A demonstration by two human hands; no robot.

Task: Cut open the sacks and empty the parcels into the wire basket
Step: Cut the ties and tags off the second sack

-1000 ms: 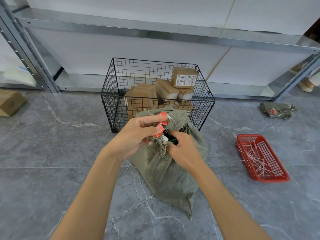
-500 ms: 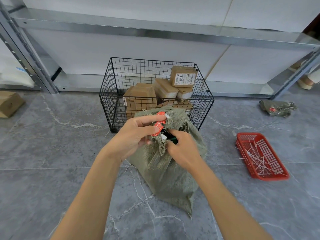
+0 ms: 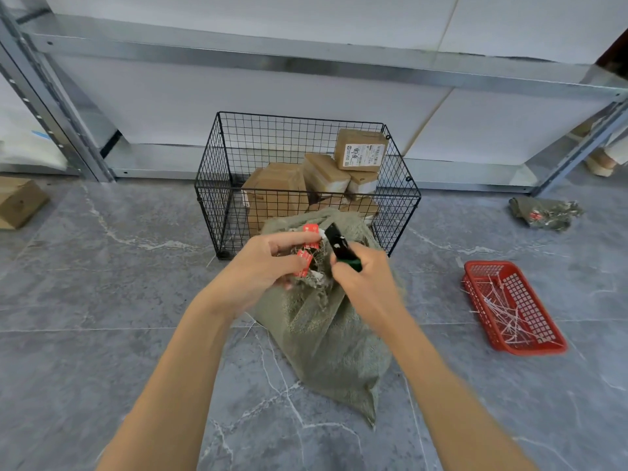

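Grey marble-look floor fills the frame, metal shelving across the top. At centre stands the wire basket (image 3: 307, 185), already holding brown parcels (image 3: 276, 195). Just below it slumps the green woven sack (image 3: 326, 328), neck bunched in my left hand (image 3: 261, 266) by its red tags (image 3: 311, 232). My right hand (image 3: 365, 283) grips a black cutter (image 3: 339, 244), which has now lifted clear of the neck, so the tie looks cut.

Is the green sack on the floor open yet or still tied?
Still tied: the sack neck is bunched in the left hand; the right hand holds a cutter.
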